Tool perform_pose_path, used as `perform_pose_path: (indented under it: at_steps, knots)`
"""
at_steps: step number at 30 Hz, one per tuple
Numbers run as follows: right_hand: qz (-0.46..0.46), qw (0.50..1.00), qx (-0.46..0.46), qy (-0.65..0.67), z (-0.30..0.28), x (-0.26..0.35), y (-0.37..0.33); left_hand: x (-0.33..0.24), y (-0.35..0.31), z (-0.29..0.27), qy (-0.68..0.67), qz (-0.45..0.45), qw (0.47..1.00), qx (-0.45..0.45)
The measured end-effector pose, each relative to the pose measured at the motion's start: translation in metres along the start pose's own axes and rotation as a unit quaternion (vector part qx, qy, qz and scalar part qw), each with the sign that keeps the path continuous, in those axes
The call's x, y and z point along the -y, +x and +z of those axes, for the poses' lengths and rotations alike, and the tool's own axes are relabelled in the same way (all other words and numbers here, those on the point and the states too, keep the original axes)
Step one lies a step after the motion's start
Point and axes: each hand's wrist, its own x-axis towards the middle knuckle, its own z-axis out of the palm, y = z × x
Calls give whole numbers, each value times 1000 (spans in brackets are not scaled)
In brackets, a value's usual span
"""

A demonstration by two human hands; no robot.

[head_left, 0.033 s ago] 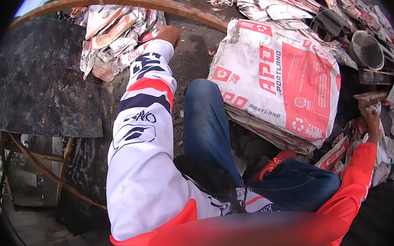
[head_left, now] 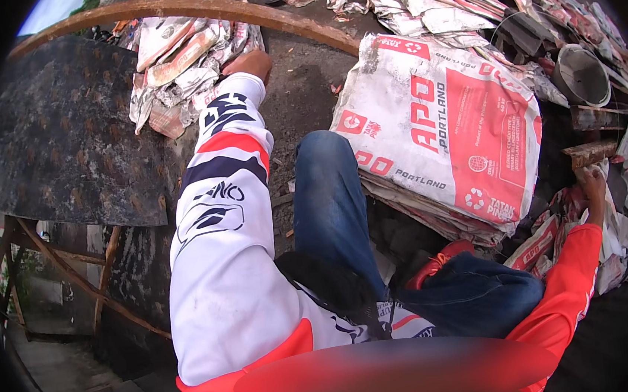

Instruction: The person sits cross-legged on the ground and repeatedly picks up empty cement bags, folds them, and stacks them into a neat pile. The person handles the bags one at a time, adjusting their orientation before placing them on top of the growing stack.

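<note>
At the upper left lies a pile of crumpled, used cement bags (head_left: 174, 48), white with faded red print. My left hand (head_left: 250, 65) rests at the pile's right edge, its fingers curled on bag paper and partly hidden. Far to the right, my right hand (head_left: 591, 183) is closed at the top of a bunch of wrinkled cement bags (head_left: 616, 233), just below a short wooden block (head_left: 590, 154). Between the hands, in front of my knees, sits a neat stack of flattened cement bags (head_left: 397, 125), the top one white and red.
A curved wooden beam (head_left: 238, 7) crosses the far left. Beside it is a dark, stained sheet (head_left: 62, 136) over wooden braces (head_left: 62, 266). More crumpled bags (head_left: 439, 2) spread along the back. A grey bucket (head_left: 581, 77) lies tipped at the right.
My left hand has shifted slightly left and nearer, against the bag pile. My right hand stays at the wrinkled bags. The whole view has tilted a little.
</note>
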Motion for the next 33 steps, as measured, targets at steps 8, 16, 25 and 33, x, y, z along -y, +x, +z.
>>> perform_pose_path:
  at_steps: [8,16,25,33]
  knots:
    - [35,998,-30,48,11,33,-15,13,13,158,-109,-77,976,175]
    - [15,997,-59,-46,17,51,-5,-120,-70,85,-487,242,720,-431]
    - [-12,999,-44,-20,5,59,-20,-258,-229,-49,-422,514,383,-641]
    - [-16,999,-28,0,0,55,-36,-309,-239,-41,-382,538,308,-686]
